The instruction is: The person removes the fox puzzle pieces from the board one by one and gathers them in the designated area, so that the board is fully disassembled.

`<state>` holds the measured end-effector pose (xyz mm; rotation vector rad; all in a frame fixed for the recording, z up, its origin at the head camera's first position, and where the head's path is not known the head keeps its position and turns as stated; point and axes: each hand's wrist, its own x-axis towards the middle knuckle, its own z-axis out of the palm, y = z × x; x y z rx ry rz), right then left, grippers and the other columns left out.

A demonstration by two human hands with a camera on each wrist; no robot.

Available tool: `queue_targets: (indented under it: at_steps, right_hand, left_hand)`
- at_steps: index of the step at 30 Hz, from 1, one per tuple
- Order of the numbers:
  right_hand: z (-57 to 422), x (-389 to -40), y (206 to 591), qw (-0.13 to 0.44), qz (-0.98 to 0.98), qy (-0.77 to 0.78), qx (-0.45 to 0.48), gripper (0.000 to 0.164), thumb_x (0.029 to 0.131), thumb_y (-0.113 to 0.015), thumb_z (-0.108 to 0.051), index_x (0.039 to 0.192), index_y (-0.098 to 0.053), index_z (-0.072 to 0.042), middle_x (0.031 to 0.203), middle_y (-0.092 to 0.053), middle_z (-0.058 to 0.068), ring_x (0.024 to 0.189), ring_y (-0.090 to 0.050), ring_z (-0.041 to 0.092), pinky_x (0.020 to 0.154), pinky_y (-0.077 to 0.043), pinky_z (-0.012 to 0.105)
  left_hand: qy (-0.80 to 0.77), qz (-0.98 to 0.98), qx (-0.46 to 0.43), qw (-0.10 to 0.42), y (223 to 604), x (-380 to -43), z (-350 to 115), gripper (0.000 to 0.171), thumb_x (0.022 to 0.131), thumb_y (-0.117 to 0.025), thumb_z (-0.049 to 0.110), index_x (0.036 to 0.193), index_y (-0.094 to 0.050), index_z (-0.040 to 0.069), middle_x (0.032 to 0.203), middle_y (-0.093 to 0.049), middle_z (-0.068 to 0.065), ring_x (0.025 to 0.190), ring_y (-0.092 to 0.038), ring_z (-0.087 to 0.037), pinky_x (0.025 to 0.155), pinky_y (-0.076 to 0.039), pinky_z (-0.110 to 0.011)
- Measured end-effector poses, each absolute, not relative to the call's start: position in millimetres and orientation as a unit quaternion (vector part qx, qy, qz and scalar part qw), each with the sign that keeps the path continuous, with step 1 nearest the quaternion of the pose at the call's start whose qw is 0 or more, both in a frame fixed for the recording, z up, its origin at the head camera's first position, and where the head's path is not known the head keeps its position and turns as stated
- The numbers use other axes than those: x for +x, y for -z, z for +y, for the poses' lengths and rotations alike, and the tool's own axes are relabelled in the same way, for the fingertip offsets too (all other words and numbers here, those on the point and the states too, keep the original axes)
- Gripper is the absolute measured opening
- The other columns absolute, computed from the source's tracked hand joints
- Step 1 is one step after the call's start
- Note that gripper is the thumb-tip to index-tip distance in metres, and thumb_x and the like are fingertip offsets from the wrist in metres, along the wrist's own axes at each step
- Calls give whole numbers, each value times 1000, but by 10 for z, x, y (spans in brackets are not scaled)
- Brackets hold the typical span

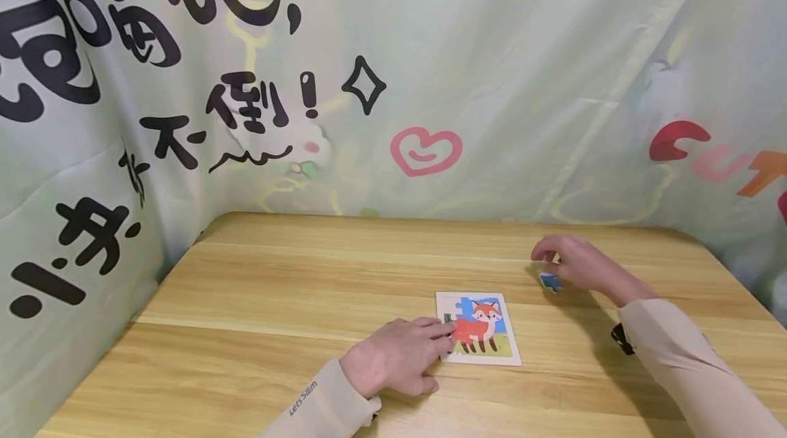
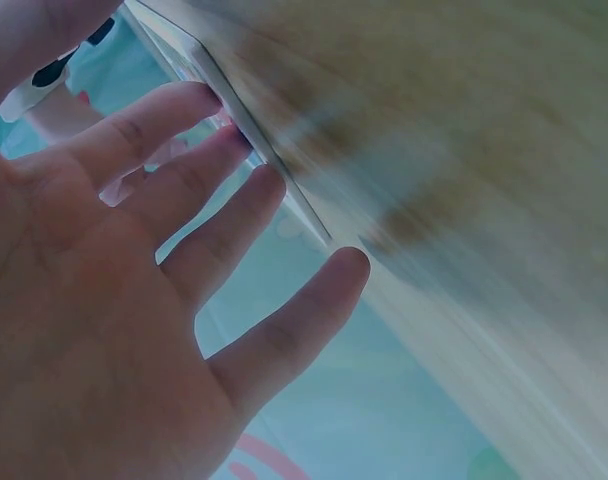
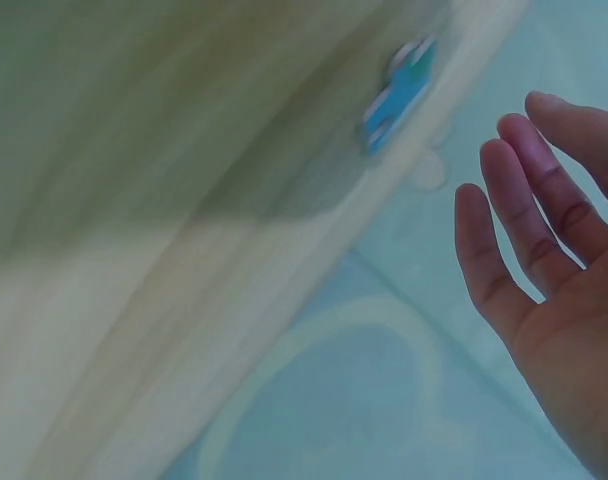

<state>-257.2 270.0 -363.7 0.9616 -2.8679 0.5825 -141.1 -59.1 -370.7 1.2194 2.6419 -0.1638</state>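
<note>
A small jigsaw puzzle with a red fox in a white frame lies flat on the table. Bare pale backing shows at its upper left corner. My left hand rests at the puzzle's left edge, its fingers extended over the frame; in the left wrist view those fingers are spread. A loose blue and green puzzle piece lies to the right of the puzzle. Just over this piece hovers my right hand, fingers loosely bent. The right wrist view shows the piece apart from the fingertips.
The wooden table extends around the puzzle on all sides. Behind it and at the left hangs a pale printed curtain with black lettering and a pink heart. A dark band shows at the right wrist.
</note>
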Motion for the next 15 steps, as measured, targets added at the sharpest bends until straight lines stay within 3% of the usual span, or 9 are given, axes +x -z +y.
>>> queue_targets:
  at_steps: [10,15]
  right_hand:
    - [2352,-2521,3596,25,-894,-216,391,21,83,-73,13,99,-73,-1,95,-71,7,83,-67,26,72,-58,39]
    - [2168,-2503,3597,16,-876,-235,422,23,82,-72,15,98,-74,-1,94,-71,8,79,-67,21,68,-58,33]
  left_hand:
    - [45,901,416,112,3718,-1419,-586,58,93,-72,43,145,-55,24,160,-35,10,144,-36,-11,106,-45,-34]
    - [37,902,414,112,3717,-1423,-589,56,93,-72,43,144,-56,24,160,-36,9,144,-37,-11,105,-46,-35]
